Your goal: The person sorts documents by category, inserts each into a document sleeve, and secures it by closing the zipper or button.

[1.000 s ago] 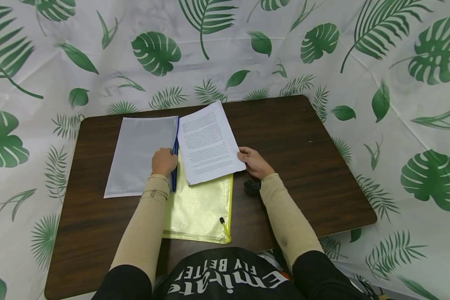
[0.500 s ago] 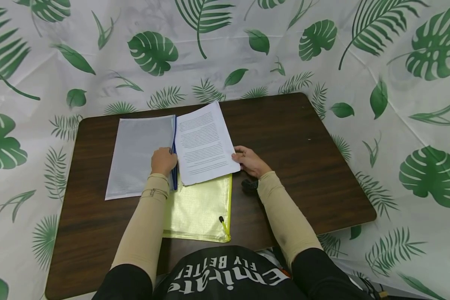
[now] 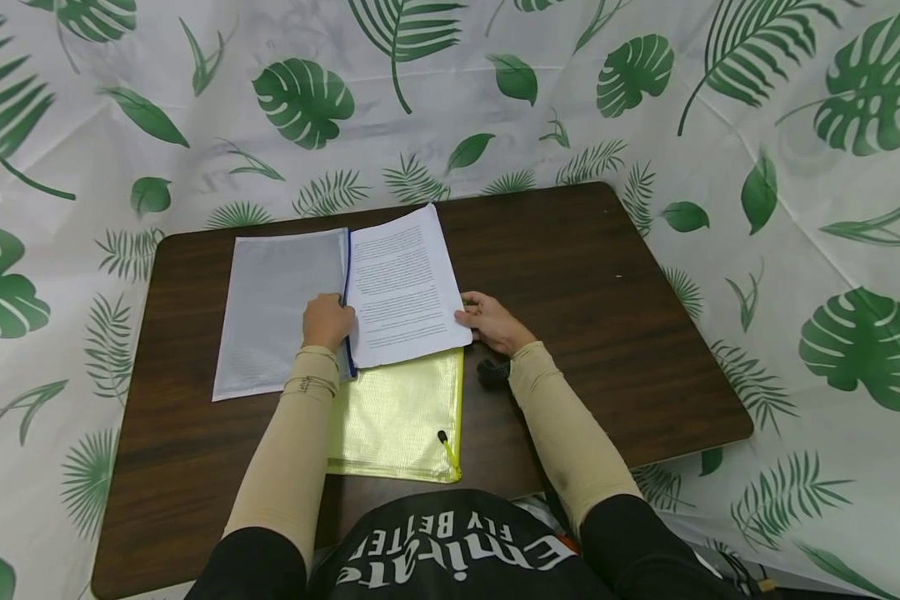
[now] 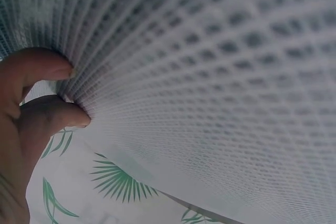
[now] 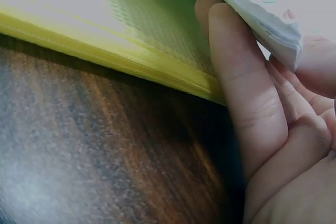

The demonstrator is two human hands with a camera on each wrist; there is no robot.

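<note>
My left hand [image 3: 327, 322] pinches the blue-zipped edge of a pale mesh zipper pouch [image 3: 273, 308]; in the left wrist view its mesh [image 4: 226, 87] bulges up beside the thumb and finger. To its right lies a stack of printed paper [image 3: 401, 283], its left edge along the blue zipper. I cannot tell how far the stack reaches inside the pouch. My right hand [image 3: 497, 323] holds the stack by its lower right corner, thumb on top and fingers beneath, as the right wrist view shows on the sheets' edge [image 5: 278, 38]. Beneath the paper is a yellow mesh zipper pouch [image 3: 397, 425].
The dark wooden table [image 3: 570, 267] has rounded corners. A black zipper pull [image 3: 443, 437] sits on the yellow pouch near its right edge. A black object [image 3: 492, 373] is at the right wrist. A leaf-patterned sheet [image 3: 450, 100] hangs behind the table.
My right hand has moved left with the paper stack, bringing the stack's left edge against the blue zipper. The left hand stays nearly in place on the pale pouch.
</note>
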